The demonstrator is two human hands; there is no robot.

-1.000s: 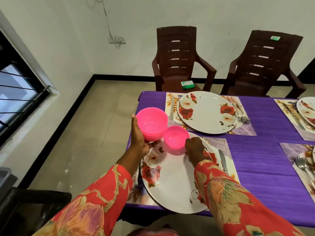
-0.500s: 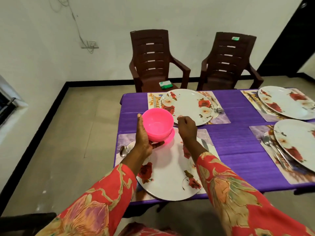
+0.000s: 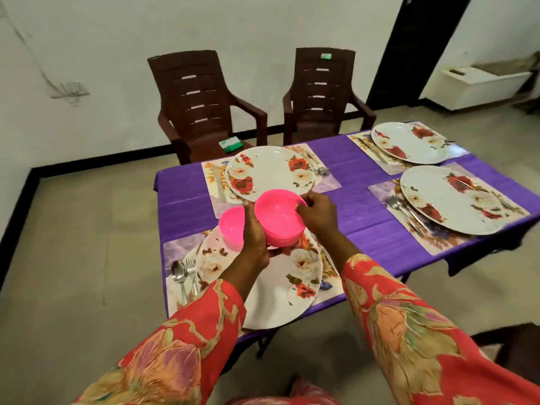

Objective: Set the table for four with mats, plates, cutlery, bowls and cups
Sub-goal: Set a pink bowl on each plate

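Note:
A purple-clothed table point(image 3: 365, 182) carries floral mats, each with a white rose-patterned plate. One pink bowl point(image 3: 232, 229) rests on the far-left part of the near plate point(image 3: 280, 290). My left hand point(image 3: 255, 238) cups a stack of pink bowls point(image 3: 279, 220) from the left and below, held above that plate. My right hand point(image 3: 317, 213) pinches the right rim of the top bowl. A spoon and fork point(image 3: 184, 273) lie on the mat left of the near plate. The other plates sit at the far left point(image 3: 268, 171), far right point(image 3: 409, 143) and near right point(image 3: 450, 200), with cutlery beside them.
Two brown plastic chairs point(image 3: 201, 103) point(image 3: 321, 92) stand at the table's far side; a small green box point(image 3: 231, 144) lies on the left one's seat. Part of a dark chair point(image 3: 520, 346) shows at the lower right. Bare floor lies left of the table.
My right hand has left the pink bowl on the near plate and risen to the rim of the held stack. The stack has shifted right, and the view has swung right.

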